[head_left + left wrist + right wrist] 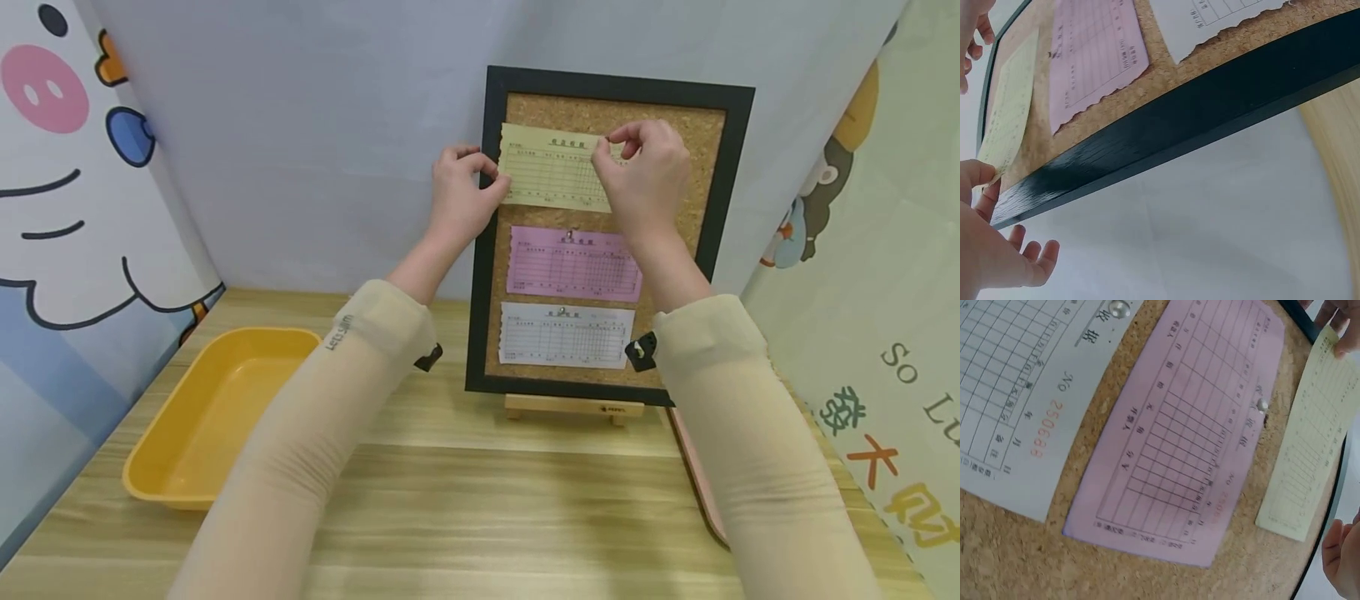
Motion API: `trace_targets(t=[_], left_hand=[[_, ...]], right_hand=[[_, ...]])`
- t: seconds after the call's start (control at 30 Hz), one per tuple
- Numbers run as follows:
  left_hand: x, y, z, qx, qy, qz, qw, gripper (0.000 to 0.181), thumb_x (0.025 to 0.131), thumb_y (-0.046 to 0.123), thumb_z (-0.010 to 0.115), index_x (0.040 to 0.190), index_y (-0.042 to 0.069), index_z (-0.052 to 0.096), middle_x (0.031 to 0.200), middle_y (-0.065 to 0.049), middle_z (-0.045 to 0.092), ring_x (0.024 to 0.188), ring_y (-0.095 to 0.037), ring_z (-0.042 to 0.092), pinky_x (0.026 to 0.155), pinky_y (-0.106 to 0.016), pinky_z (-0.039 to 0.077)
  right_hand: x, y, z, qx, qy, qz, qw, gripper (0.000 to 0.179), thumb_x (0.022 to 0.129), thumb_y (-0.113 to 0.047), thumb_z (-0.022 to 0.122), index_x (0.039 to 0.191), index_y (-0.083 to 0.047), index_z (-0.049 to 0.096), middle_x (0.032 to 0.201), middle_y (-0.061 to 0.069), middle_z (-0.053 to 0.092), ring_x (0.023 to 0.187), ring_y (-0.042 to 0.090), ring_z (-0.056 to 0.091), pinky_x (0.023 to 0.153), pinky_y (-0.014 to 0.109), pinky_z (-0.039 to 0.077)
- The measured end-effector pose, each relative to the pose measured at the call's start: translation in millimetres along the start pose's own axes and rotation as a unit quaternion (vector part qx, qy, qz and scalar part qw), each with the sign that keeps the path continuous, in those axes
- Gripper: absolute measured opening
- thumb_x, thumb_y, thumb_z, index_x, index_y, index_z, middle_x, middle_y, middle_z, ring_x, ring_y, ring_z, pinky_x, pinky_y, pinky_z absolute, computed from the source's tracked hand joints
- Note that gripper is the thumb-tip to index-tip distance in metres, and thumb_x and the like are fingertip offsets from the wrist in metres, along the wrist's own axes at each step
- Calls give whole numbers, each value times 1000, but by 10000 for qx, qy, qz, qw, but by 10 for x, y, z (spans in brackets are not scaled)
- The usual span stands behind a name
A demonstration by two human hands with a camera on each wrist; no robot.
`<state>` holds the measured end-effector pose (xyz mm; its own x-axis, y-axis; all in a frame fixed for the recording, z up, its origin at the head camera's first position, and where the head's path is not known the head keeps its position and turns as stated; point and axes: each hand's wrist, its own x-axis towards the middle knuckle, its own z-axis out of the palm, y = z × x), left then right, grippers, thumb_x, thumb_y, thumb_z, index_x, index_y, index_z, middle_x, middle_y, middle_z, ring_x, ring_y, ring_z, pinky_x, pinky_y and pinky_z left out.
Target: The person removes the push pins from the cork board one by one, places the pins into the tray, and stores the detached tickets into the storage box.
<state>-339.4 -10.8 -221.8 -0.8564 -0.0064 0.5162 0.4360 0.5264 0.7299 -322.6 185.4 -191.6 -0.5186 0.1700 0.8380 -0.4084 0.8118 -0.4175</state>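
Note:
A yellow receipt slip [551, 171] lies against the upper part of a black-framed cork board [615, 221]. My left hand [467, 190] pinches its left edge between thumb and forefinger, as the left wrist view also shows. Over the slip's upper right part, my right hand [647, 171] holds a tiny dark thing, apparently a push pin [607, 140], at its thumb and fingertip, mostly hidden. Below are a pink receipt slip [573, 262] and a white receipt slip [566, 337], each with a metal push pin at its top. The yellow slip's right end [1288, 512] stands off the cork.
The board leans on a small wooden stand [573, 407] on a wood-grain table [480, 508]. To the left sits a yellow tray [217, 358]; a pink tray [693, 467] shows partly behind the right sleeve. A pale cloth [322, 150] hangs behind.

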Motion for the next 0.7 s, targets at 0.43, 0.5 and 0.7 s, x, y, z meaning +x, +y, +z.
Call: trace_targets(t=[0.43, 0.5, 0.7], left_hand=[[-118, 152, -243, 234, -14, 245, 9994, 17, 92, 23, 59, 88, 6, 63, 92, -3, 58, 90, -16, 47, 82, -26, 39], [-136, 168, -281, 246, -36, 266, 9993, 18, 92, 24, 59, 90, 7, 64, 90, -2, 60, 88, -13, 49, 81, -25, 40], [-190, 198, -417, 213, -20, 427, 9989, 16, 92, 22, 60, 93, 7, 66, 86, -2, 61, 82, -13, 51, 75, -22, 41]], right_hand=[[8, -87, -353, -223, 128, -96, 9996, 25, 87, -26, 60, 88, -3, 69, 73, -14, 40, 70, 2, 39, 68, 27, 32], [8, -104, -409, -192, 158, -163, 9996, 25, 87, -26, 60, 88, -2, 69, 73, -14, 40, 69, 1, 38, 69, 26, 32], [4, -114, -562, -134, 281, -350, 9989, 26, 86, -26, 62, 87, -1, 70, 74, -14, 42, 70, 2, 38, 69, 20, 29]])
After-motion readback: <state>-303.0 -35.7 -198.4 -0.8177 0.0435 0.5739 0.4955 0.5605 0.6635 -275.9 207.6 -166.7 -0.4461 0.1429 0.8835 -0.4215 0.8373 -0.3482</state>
